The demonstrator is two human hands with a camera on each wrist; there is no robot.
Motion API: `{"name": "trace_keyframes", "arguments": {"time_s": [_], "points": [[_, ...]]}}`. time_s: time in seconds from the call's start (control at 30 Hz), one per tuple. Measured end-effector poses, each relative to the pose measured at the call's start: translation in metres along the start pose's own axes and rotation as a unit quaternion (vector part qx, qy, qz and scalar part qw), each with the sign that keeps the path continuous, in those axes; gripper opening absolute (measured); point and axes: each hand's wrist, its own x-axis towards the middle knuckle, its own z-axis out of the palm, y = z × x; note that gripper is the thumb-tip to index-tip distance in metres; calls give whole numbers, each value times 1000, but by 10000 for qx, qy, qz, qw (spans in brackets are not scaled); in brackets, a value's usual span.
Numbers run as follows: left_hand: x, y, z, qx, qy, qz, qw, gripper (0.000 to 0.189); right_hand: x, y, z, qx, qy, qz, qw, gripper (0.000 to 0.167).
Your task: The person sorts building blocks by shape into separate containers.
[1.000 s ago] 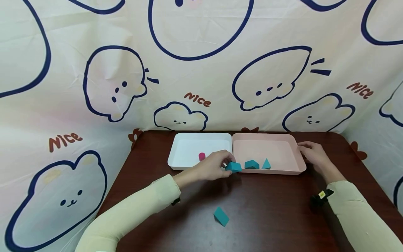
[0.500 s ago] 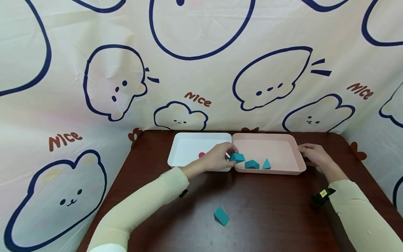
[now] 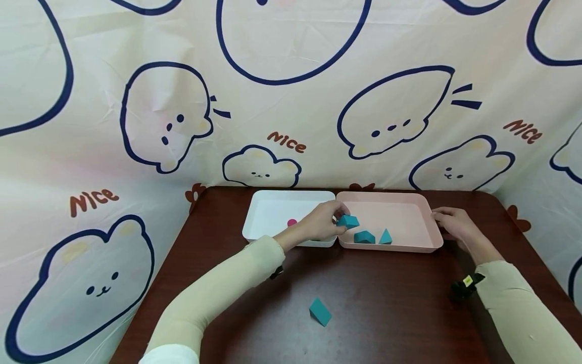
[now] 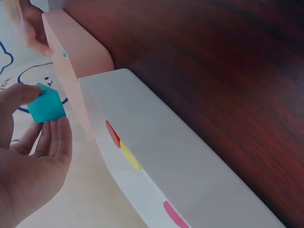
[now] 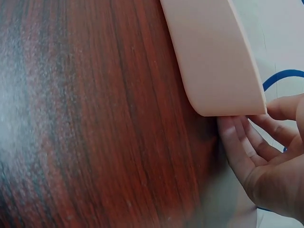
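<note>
My left hand [image 3: 324, 222] pinches a teal block [image 3: 348, 222] between thumb and fingertips, above the left end of the pink tray [image 3: 409, 248]. In the left wrist view the block [image 4: 46, 105] shows flat, angular faces. Two more teal pieces lie in the pink tray near its front wall: a wide angular block [image 3: 365, 237] and a small triangular one [image 3: 385, 236]. At the tray's right end, my right hand [image 3: 459, 226] holds the edge; the right wrist view shows fingers against the end wall [image 5: 223, 80] and a fingertip at the rim.
Left of the pink tray stands a white tray [image 3: 268, 199], the two side by side. It contains a pink piece [image 3: 292, 222], a red piece [image 4: 113, 134] and a yellow piece [image 4: 129, 155]. A teal wedge [image 3: 320, 312] lies on the dark wooden table [image 3: 386, 313] nearer me. A printed curtain hangs behind.
My left hand has carried the teal block right and slightly away from me, from the trays' front edge to above the pink tray. The right hand stays at the tray's end.
</note>
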Motion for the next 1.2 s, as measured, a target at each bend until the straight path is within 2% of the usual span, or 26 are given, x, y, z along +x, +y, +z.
{"name": "trace_keyframes", "arguments": {"time_s": [0.37,0.73,1.1,1.2], "points": [[19,1,14,-389,87,192,9990,32,3,2,-2,-163,7,-60,9998,57],[25,-2,17,-76,169,13,9998,38,0,-4,0,-155,75,-1,9999,54],[28,-7,27,-252,214,-152,9993,35,-1,-2,-1,-192,-43,-13,9998,56],[31,-6,29,-430,281,-183,9985,36,-2,-2,-1,-173,-47,3,9998,56]]}}
